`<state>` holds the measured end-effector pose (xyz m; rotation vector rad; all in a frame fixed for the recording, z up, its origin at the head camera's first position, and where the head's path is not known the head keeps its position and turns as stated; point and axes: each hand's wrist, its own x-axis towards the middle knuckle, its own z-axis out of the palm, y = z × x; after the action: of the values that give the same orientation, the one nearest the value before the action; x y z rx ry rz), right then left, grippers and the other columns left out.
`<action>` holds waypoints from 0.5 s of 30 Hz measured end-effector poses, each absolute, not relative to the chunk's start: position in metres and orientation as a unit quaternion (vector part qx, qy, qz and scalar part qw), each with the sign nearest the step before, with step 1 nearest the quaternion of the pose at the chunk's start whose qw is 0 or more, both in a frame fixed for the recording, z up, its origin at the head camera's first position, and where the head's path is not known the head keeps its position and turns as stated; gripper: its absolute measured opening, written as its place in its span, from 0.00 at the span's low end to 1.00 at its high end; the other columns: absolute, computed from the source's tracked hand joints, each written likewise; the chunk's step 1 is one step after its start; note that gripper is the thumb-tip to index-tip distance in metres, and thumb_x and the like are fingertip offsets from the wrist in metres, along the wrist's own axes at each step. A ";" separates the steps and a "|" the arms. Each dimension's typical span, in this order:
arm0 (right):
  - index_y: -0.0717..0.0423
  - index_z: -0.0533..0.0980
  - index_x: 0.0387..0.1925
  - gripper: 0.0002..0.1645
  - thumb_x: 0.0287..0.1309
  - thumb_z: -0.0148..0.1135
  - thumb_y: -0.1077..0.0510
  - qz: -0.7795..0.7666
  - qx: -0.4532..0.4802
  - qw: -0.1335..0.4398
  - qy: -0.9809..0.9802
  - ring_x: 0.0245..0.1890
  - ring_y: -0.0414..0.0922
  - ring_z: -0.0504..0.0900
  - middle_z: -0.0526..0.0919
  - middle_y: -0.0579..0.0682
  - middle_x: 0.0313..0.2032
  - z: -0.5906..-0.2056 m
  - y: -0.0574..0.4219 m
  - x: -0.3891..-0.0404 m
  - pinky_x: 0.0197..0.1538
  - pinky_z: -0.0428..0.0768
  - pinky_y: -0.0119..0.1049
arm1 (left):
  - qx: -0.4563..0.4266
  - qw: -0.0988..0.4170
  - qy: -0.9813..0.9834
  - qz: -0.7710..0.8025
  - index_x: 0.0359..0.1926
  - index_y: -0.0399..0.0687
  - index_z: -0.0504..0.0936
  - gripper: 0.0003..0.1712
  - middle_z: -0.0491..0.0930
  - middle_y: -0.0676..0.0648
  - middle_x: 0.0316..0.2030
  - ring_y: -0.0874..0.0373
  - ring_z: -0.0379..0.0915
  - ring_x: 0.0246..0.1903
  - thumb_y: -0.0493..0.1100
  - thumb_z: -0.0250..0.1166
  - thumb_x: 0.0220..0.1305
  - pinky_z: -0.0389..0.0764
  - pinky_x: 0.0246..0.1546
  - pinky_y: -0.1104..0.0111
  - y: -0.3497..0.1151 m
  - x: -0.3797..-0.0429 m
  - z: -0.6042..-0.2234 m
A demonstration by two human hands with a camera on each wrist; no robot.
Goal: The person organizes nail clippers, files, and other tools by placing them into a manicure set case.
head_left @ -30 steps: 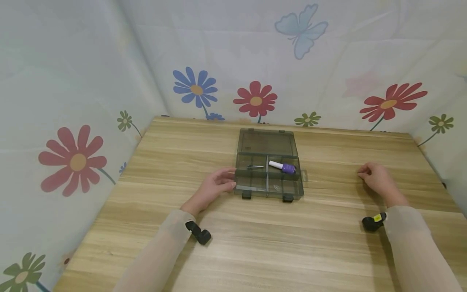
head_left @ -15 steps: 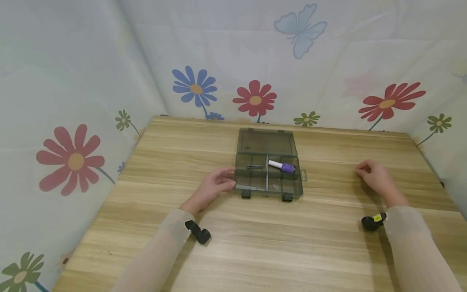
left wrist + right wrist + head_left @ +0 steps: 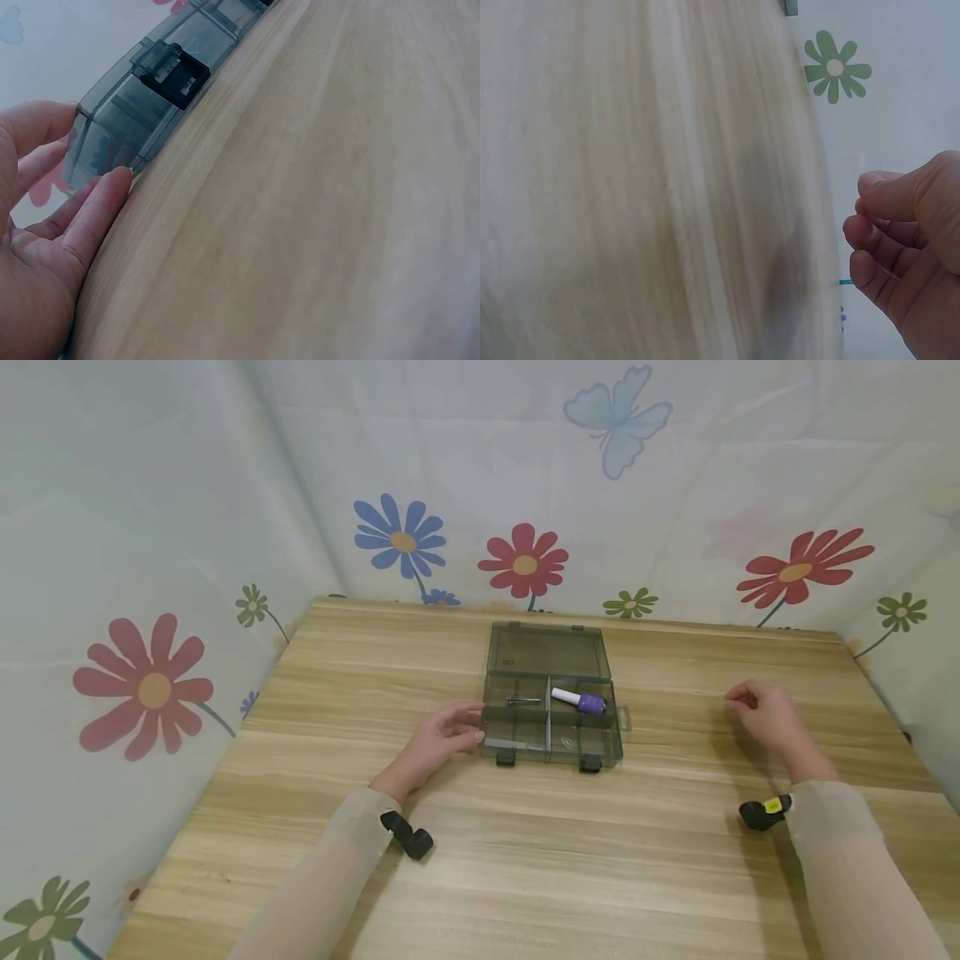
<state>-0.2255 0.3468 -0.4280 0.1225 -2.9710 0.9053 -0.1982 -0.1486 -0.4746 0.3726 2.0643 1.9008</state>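
A smoky see-through compartment box (image 3: 514,735) lies on the table with its lid (image 3: 547,652) folded back. My left hand (image 3: 438,743) touches the box's left side, thumb nearer me; in the left wrist view its fingertips meet the end wall at the rim and lower corner. In the back compartments lie a purple nail polish bottle (image 3: 592,703) with a white cap and a slim metal nail clipper (image 3: 522,701). To the right, my right hand (image 3: 768,714) is held above the table. Its thumb and forefinger pinch a small clear piece (image 3: 870,162), faintly visible in the right wrist view.
Small clear bits (image 3: 567,743) lie in the front right compartment. Two dark latches (image 3: 590,764) stick out at the box's front, and a hanging loop (image 3: 626,719) juts from its right side. Beyond the wooden table (image 3: 570,860) hangs a flower-printed cloth (image 3: 465,460).
My right hand has shifted slightly left and away from me, towards the box. The left hand and the box stay where they were.
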 end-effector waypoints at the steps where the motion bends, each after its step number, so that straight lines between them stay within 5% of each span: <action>1: 0.69 0.73 0.40 0.08 0.63 0.53 0.66 0.290 0.042 0.018 -0.956 0.37 0.55 0.71 0.75 0.64 0.37 -0.427 0.346 -0.225 0.37 0.70 0.47 | 0.132 0.156 0.720 0.663 0.65 0.42 0.65 0.31 0.69 0.36 0.57 0.47 0.72 0.50 0.39 0.63 0.61 0.79 0.44 0.60 -0.148 -0.197 -0.471; 15: 0.68 0.73 0.42 0.11 0.65 0.52 0.62 0.293 0.058 0.020 -0.954 0.37 0.55 0.71 0.76 0.64 0.38 -0.409 0.328 -0.221 0.36 0.72 0.46 | 0.138 0.156 0.725 0.656 0.64 0.37 0.64 0.31 0.68 0.32 0.57 0.47 0.71 0.50 0.37 0.62 0.62 0.78 0.45 0.57 -0.144 -0.186 -0.447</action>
<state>-0.2213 0.3282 -0.4088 0.1798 -2.9600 0.9104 -0.1860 -0.1444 -0.4466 0.3948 2.0764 1.8796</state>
